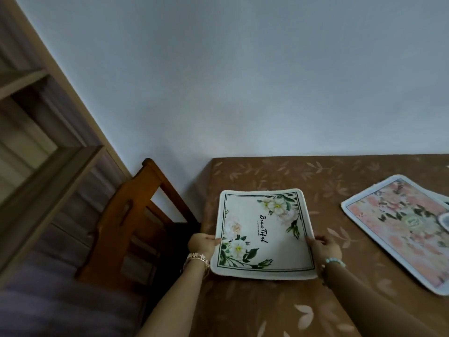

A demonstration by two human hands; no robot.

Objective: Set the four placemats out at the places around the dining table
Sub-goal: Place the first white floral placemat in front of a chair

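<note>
A white placemat [262, 233] with green leaves, pale flowers and black script lies near the left end of the dining table [279, 173], which has a brown leaf-patterned cloth. My left hand [202, 243] grips the mat's left edge and my right hand [324, 246] grips its right edge. The near edge of the mat looks slightly raised off the cloth. A pink floral placemat [398, 229] lies flat at the right, with the corner of another mat [444, 224] on top of it at the frame's edge.
A wooden chair [136, 215] stands at the table's left end, its back against the table edge. A pale wall runs behind the table. A window frame [48, 152] fills the left side.
</note>
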